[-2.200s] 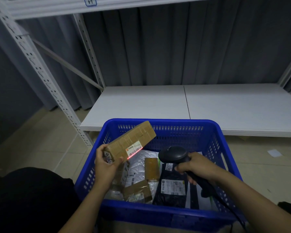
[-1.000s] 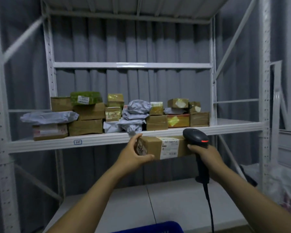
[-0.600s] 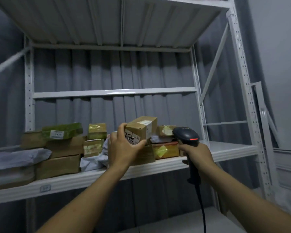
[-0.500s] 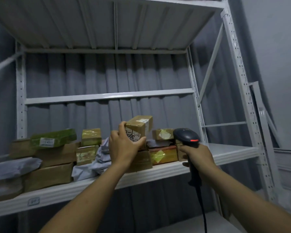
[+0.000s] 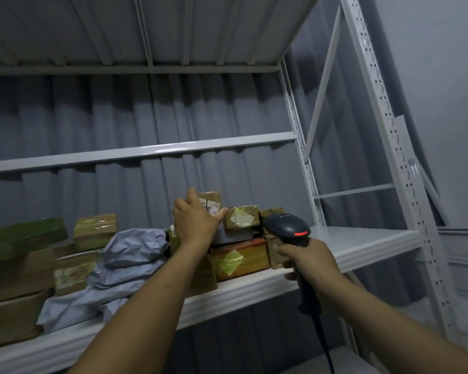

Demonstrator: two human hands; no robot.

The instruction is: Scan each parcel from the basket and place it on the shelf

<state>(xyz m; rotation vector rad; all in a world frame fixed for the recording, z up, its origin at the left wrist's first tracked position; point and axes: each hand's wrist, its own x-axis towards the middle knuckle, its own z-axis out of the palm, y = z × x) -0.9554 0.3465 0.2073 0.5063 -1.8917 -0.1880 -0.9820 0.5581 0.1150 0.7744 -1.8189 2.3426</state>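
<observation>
My left hand (image 5: 195, 221) is curled round the near end of a small cardboard parcel (image 5: 210, 202), fingers over its top and thumb against its right side. The parcel is on top of the stack in the middle of the shelf (image 5: 362, 240), just beside a taped box (image 5: 242, 217) on its right. As far as I can tell it is already resting there, though my hand hides its base. My right hand (image 5: 307, 261) grips the handle of the scanner (image 5: 285, 226), held up in front of the shelf edge with its cable (image 5: 323, 344) hanging down.

Since the parcel is at the shelf, I judge its scan is done and the placing is all but finished. What is left is to let go and return for the next one. The basket is out of view, so I cannot say how many parcels wait in it.

Counting what I can see:
- one scanner
- one parcel in my hand
- one green-wrapped package (image 5: 22, 233) at the far left
- at least two grey poly bags (image 5: 135, 247), crumpled together
- one orange-brown box (image 5: 239, 259)
- roughly nine more cardboard boxes, stacked two and three high

My forearm hides part of the middle stack, so the box count is only approximate.
</observation>
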